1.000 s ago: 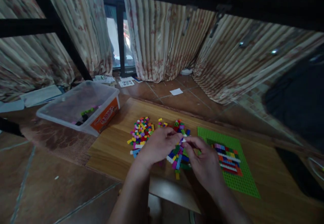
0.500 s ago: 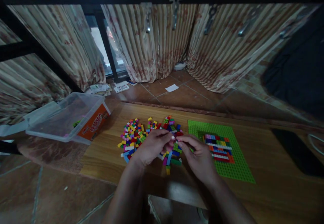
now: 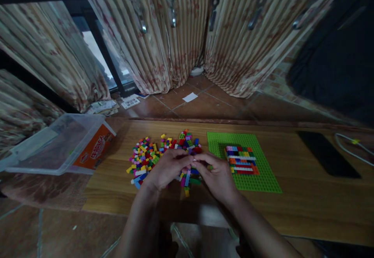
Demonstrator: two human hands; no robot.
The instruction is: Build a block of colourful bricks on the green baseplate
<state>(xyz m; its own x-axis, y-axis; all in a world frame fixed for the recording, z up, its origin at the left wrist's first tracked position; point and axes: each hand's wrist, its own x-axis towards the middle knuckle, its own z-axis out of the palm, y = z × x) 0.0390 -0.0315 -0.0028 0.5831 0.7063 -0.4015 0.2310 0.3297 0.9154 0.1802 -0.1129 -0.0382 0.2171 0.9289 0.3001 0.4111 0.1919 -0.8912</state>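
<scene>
Head view, looking down at a low wooden table (image 3: 292, 207), and both hands meet right over the pile of small toy bricks (image 3: 152, 155). The left hand (image 3: 165, 168) has its fingers curled inward, thumb and fingertips pinched together at the point where the hands touch. The right hand (image 3: 217, 176) mirrors it, fingers bent and closed towards the left hand's tips. Something tiny and pale sits between the fingertips, likely a brick, but it is too small and dim to say which piece or which hand truly grips it.

The brick pile spreads across the table's middle: yellows, reds, greens, pinks and blues, loose and jumbled, partly hidden under both hands, with a few longer pieces poking out just below the knuckles.

Just beside the right hand lies a green baseplate (image 3: 263, 180), flat on the wood. On its near-centre part sits a block of assembled bricks (image 3: 241, 160), built in coloured rows with white strips running across.

Further right on the table, well apart from the plate, there is a dark flat phone (image 3: 327, 153), and beyond it a thin pale cable (image 3: 347, 147) curling near the edge.

Off to the left, a clear plastic storage box (image 3: 58, 141) with an orange label rests tilted, half on a brown mat (image 3: 43, 190) by the table's corner.

Behind everything, striped curtains (image 3: 163, 44) hang down to a tiled floor (image 3: 210, 104), where a small white paper scrap (image 3: 189, 97) and some printed sheets (image 3: 102, 106) lie.
</scene>
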